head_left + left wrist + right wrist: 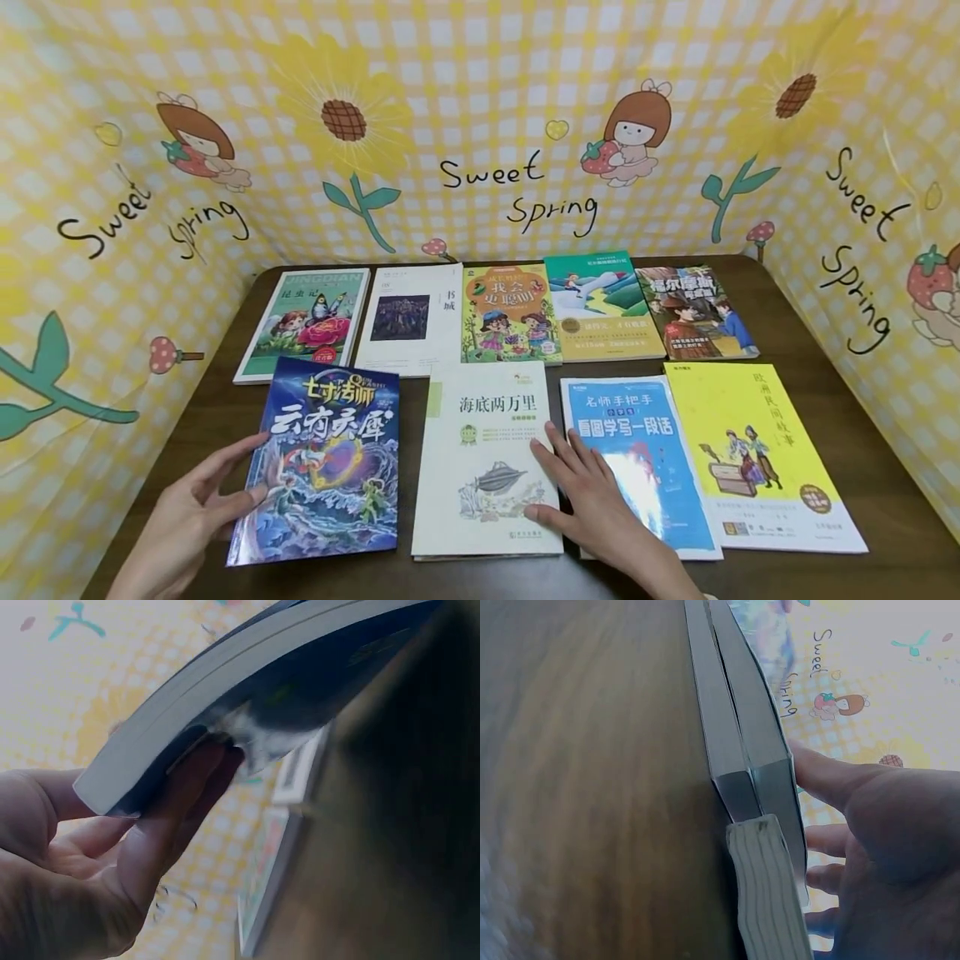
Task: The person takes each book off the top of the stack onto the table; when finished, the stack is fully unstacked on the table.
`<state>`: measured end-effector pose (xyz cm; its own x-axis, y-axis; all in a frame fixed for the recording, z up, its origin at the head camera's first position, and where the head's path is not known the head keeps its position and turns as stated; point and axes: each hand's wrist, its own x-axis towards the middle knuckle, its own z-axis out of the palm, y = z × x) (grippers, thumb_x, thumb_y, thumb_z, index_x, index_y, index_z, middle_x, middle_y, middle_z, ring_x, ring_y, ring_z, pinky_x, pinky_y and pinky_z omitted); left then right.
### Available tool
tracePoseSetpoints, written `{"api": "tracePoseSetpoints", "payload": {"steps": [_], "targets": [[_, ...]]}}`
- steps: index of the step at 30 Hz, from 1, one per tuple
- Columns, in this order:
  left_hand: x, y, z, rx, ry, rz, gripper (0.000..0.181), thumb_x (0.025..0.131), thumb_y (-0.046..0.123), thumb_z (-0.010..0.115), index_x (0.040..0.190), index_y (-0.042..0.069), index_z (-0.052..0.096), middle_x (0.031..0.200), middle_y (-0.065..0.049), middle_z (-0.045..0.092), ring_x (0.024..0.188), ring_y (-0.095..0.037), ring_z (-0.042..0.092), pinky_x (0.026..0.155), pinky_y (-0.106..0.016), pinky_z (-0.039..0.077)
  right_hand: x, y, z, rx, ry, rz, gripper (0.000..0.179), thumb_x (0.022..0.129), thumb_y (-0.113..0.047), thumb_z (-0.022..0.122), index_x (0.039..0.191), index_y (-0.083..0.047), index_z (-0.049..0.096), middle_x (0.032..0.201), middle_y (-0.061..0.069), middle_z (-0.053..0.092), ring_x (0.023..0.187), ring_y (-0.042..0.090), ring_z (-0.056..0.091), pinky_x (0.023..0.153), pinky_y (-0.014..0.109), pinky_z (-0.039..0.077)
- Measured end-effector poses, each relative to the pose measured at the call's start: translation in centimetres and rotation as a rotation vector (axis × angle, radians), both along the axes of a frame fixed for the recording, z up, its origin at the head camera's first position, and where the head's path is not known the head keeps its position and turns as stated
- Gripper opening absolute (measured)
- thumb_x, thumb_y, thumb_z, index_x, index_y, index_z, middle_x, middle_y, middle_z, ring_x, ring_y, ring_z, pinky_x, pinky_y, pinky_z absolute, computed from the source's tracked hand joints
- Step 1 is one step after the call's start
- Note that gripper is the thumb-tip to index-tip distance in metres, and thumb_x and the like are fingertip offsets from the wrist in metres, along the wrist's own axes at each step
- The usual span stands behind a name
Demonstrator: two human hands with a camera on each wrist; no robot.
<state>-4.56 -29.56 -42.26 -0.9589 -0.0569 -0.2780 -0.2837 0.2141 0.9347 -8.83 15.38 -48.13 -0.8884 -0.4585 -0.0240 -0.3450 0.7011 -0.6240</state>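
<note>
My left hand (202, 504) grips the left edge of a blue-purple fantasy storybook (330, 475) in the front row. Seen from the left wrist, the thumb lies on one face of the storybook (247, 682) and the fingers on the other, and the book bends slightly. My right hand (592, 492) rests with spread fingers on the right side of a white paperback (450, 467) with a submarine drawing. From the right wrist, that paperback (754, 697) lies on another book (712, 712) of similar size, and the thumb touches its cover.
Right of the paperback are a blue workbook (675, 492), partly under my right forearm, and a yellow-and-white book (720, 400). Several more books, including a green one (592, 308), form a back row on the dark wooden table (202, 417). Yellow checked cloth (480, 83) surrounds the table.
</note>
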Motion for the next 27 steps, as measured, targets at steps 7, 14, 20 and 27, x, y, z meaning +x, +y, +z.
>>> {"api": "tracePoseSetpoints", "payload": {"steps": [7, 14, 20, 27], "targets": [[-0.5, -0.1, -2.0, -0.023, -0.116, -0.006, 0.068, 0.091, 0.013, 0.066, 0.150, 0.012, 0.032, 0.159, -0.022, 0.006, 0.101, -0.015, 0.062, 0.075, -0.042, 0.056, 0.0, 0.0, -0.1, -0.003, -0.020, -0.002, 0.076, 0.089, -0.051, 0.062, 0.151, -0.017, 0.034, 0.161, 0.004, 0.012, 0.146, 0.036, 0.007, 0.107, 0.069, 0.011], [-1.1, 1.4, -3.2, -0.095, -0.138, -0.036, 0.068, 0.088, 0.009, 0.068, 0.148, 0.009, 0.036, 0.157, -0.024, 0.016, 0.117, -0.031, 0.054, 0.083, -0.036, 0.054, -0.1, 0.1, -0.3, -0.028, -0.030, 0.009, 0.076, 0.089, -0.051, 0.062, 0.151, -0.016, 0.034, 0.161, 0.006, 0.012, 0.145, 0.037, 0.007, 0.107, 0.070, 0.010], [-1.0, 2.1, -3.8, -0.102, -0.122, -0.051, 0.066, 0.088, 0.004, 0.066, 0.148, 0.008, 0.037, 0.156, -0.024, 0.017, 0.135, -0.039, 0.030, 0.084, -0.030, 0.051, 0.0, 0.6, -0.3, -0.059, -0.024, 0.012, 0.076, 0.089, -0.046, 0.064, 0.150, -0.013, 0.035, 0.160, 0.009, 0.012, 0.145, 0.038, 0.010, 0.107, 0.068, 0.012], [-1.4, 3.2, -3.8, -0.170, -0.097, -0.042, 0.063, 0.088, 0.000, 0.064, 0.146, 0.010, 0.041, 0.148, -0.027, 0.033, 0.108, -0.031, 0.054, 0.071, -0.029, 0.053, 0.0, 1.0, -0.3, -0.129, -0.018, -0.003, 0.076, 0.087, -0.045, 0.068, 0.149, -0.012, 0.037, 0.159, 0.017, 0.014, 0.140, 0.046, 0.019, 0.101, 0.070, 0.025]]}}
